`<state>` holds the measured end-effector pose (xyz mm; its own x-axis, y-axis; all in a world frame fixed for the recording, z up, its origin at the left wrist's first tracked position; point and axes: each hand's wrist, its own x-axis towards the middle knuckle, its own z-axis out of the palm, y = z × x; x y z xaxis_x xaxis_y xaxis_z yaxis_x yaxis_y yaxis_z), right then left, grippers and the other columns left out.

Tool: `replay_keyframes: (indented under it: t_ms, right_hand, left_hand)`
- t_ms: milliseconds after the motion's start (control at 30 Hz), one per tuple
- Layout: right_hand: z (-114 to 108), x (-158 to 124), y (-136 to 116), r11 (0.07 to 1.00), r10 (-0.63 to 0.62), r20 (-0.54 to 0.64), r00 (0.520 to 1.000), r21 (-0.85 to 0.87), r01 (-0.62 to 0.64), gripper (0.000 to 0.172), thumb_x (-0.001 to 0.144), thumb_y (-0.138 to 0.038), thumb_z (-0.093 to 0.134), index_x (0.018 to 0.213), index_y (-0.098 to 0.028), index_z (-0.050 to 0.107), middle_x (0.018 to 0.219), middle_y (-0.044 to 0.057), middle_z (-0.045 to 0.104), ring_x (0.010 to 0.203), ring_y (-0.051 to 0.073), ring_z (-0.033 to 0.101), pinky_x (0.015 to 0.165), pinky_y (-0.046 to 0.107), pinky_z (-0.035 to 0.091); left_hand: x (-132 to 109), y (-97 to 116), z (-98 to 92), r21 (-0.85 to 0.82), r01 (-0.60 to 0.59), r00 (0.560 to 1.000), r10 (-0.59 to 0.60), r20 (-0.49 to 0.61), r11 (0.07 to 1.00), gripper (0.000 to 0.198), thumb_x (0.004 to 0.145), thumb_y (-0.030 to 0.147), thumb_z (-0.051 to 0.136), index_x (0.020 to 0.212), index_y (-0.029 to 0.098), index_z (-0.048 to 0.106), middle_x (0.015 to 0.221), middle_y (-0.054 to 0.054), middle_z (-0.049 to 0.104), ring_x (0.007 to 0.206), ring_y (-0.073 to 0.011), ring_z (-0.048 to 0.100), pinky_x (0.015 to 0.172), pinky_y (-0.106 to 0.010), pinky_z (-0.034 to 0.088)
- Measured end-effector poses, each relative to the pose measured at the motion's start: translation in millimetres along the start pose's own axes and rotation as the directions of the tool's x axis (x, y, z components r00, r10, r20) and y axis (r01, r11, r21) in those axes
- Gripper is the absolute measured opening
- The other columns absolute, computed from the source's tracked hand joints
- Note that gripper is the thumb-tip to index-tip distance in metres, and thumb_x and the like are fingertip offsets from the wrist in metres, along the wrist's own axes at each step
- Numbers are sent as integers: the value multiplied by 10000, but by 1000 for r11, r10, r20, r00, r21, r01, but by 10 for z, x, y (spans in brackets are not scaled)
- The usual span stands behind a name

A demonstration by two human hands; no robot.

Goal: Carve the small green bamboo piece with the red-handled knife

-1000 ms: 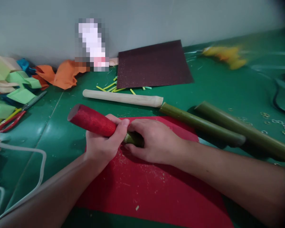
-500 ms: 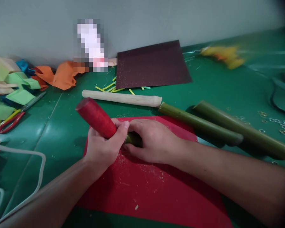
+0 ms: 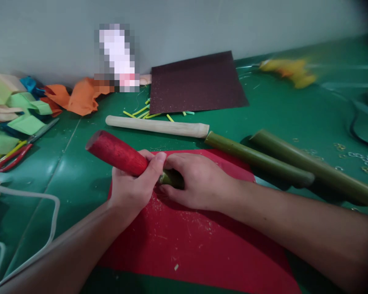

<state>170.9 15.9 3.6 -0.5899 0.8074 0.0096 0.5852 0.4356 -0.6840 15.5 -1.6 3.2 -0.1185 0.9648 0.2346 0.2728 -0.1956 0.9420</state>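
Note:
My left hand (image 3: 133, 185) is wrapped around a thick red cylinder (image 3: 115, 153) with a wood-like surface, which slants up and left to its blunt end. My right hand (image 3: 198, 179) grips a short green bamboo piece (image 3: 171, 179), its fingers covering most of it. The two hands meet thumb to finger, and I cannot tell whether the red and green parts are joined. Both hands are over a red sheet (image 3: 184, 241) strewn with pale shavings. Just beyond them lies a peeled pale bamboo stick (image 3: 158, 125).
Two green bamboo tubes (image 3: 260, 159) lie to the right, near several small rings (image 3: 367, 163). A dark brown sheet (image 3: 199, 83) is at the back. On the left are red-handled scissors (image 3: 15, 158), orange paper (image 3: 82, 96) and a white cable (image 3: 53, 216).
The red cylinder's free end has swung down and to the left, turning with my left hand. My right hand and the green piece have stayed almost still.

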Motion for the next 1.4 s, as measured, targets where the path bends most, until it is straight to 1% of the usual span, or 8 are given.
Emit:
replay_keyframes:
  t_ms: [233, 467, 667, 833, 1033, 1200, 1333, 1400]
  right_hand:
    - [10, -2, -7, 1000, 17, -9, 1000, 6, -17, 268, 801, -301, 653, 1044, -188, 672, 980, 65, 720, 883, 207, 647, 716, 277, 442]
    - [0, 3, -2, 1000, 4, 3, 1000, 1, -4, 267, 791, -283, 640, 1038, -185, 667, 983, 64, 718, 873, 197, 643, 709, 273, 435]
    - [28, 1, 31, 1000, 12, -12, 1000, -2, -12, 295, 783, -303, 642, 1046, -172, 668, 1028, 75, 729, 913, 220, 656, 731, 289, 446]
    - [16, 13, 30, 1000, 15, 18, 1000, 14, -15, 306, 808, -317, 628, 1069, -163, 669, 1054, 77, 728, 902, 213, 661, 713, 283, 449]
    - [3, 18, 32, 1000, -17, 18, 1000, -17, 18, 256, 801, -321, 634, 995, -156, 660, 993, 73, 725, 853, 200, 643, 703, 283, 430]
    - [12, 18, 46, 999, -48, -11, 999, -6, 48, 192, 800, -319, 633, 921, -171, 648, 874, 35, 698, 717, 141, 582, 625, 252, 377]
    - [13, 15, 43, 1000, -5, -11, 1000, -11, 5, 212, 778, -336, 651, 928, -186, 657, 842, 14, 684, 691, 132, 561, 596, 248, 348]
    - [13, 14, 40, 1000, 2, -26, 1000, -13, -2, 191, 767, -333, 657, 889, -187, 648, 796, 2, 663, 662, 123, 544, 581, 246, 335]
  left_hand:
    - [1, -10, -13, -1, -6, 1000, 6, 8, 1000, 278, 818, 203, 670, 555, 201, 582, 468, 52, 491, 401, -68, 425, 432, -210, 431]
    - [12, -12, -9, 11, -15, 1000, 15, -5, 1000, 293, 823, 264, 680, 558, 200, 572, 471, 49, 486, 415, -68, 427, 436, -207, 422]
    - [3, -15, -40, 83, -12, 998, 7, 56, 996, 272, 816, 296, 668, 576, 199, 585, 489, 44, 496, 455, -77, 459, 477, -210, 444]
    - [9, 31, -36, 150, -19, 994, 2, 110, 988, 262, 789, 248, 660, 547, 198, 572, 444, 55, 454, 401, -67, 392, 398, -198, 379]
    - [30, 23, -17, 121, 22, 996, -33, 83, 992, 285, 774, 186, 612, 509, 200, 509, 424, 53, 416, 386, -72, 355, 370, -209, 338]
    - [15, 30, -37, 136, -20, 990, 1, 139, 991, 339, 740, 185, 626, 447, 192, 456, 441, 36, 443, 436, -85, 418, 419, -211, 394]
    - [13, 27, -28, 92, 28, 998, -34, 58, 995, 303, 735, 187, 622, 463, 194, 490, 437, 45, 439, 416, -76, 380, 419, -212, 398]
    - [22, 23, -26, 84, 23, 997, -29, 76, 996, 313, 742, 188, 619, 461, 193, 481, 440, 44, 436, 423, -76, 386, 426, -211, 402]
